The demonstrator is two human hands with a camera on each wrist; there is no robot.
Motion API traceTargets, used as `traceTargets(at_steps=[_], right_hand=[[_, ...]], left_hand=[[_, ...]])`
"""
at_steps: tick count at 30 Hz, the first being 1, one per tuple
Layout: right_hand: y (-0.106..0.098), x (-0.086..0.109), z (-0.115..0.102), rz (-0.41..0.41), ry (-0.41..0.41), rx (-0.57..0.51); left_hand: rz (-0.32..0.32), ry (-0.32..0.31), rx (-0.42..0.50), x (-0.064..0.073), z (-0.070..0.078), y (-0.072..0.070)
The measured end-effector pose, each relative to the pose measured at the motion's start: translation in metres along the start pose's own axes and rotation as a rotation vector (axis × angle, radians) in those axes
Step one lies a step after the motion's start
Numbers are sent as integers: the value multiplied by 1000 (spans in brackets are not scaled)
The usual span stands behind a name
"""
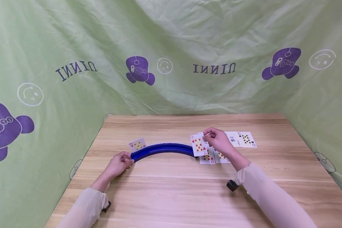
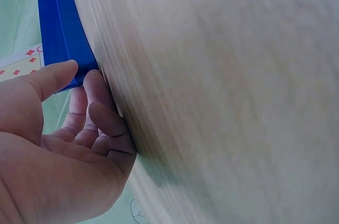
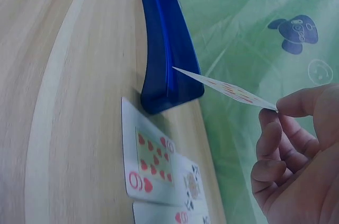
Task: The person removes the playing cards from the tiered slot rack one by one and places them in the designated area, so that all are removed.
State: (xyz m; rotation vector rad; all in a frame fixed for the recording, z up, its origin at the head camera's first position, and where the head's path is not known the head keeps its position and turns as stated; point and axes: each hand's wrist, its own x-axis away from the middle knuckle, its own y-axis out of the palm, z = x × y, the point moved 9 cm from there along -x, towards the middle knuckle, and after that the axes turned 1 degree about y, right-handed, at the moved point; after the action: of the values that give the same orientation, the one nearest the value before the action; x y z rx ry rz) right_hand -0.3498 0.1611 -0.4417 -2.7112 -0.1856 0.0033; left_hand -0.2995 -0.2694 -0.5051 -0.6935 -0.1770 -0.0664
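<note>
My left hand [image 1: 118, 164] pinches the left end of a curved blue card holder [image 1: 165, 147] between thumb and fingers, low at the tabletop. A five of diamonds [image 1: 137, 144] stands upright in the holder near that end. In my right hand [image 1: 218, 140], thumb and fingertips pinch a seven of hearts [image 1: 198, 144] by its upper right edge. That card overlaps the holder's right end in the head view. From the right wrist, the card [image 3: 228, 90] slants edge-on, its far corner over the holder's groove [image 3: 168, 60].
Face-up cards lie in rows right of the holder, partly under my right hand: a hearts card [image 3: 151, 163], a face card [image 1: 232, 139] and a black ten [image 1: 247, 139]. The wooden table [image 1: 171, 193] backs onto a green printed curtain [image 1: 171, 91].
</note>
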Motion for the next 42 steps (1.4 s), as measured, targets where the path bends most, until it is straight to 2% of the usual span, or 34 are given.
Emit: traceTargets(at_steps=[7, 20, 42], right_hand=[[-15, 4, 8, 18, 29, 21], [-42, 16, 18, 43, 25, 27], [-87, 32, 51, 114, 122, 125]], left_hand=[[-1, 0, -1, 1, 0, -1], [-6, 12, -6, 0, 0, 0], [-6, 23, 11, 0, 1, -1]])
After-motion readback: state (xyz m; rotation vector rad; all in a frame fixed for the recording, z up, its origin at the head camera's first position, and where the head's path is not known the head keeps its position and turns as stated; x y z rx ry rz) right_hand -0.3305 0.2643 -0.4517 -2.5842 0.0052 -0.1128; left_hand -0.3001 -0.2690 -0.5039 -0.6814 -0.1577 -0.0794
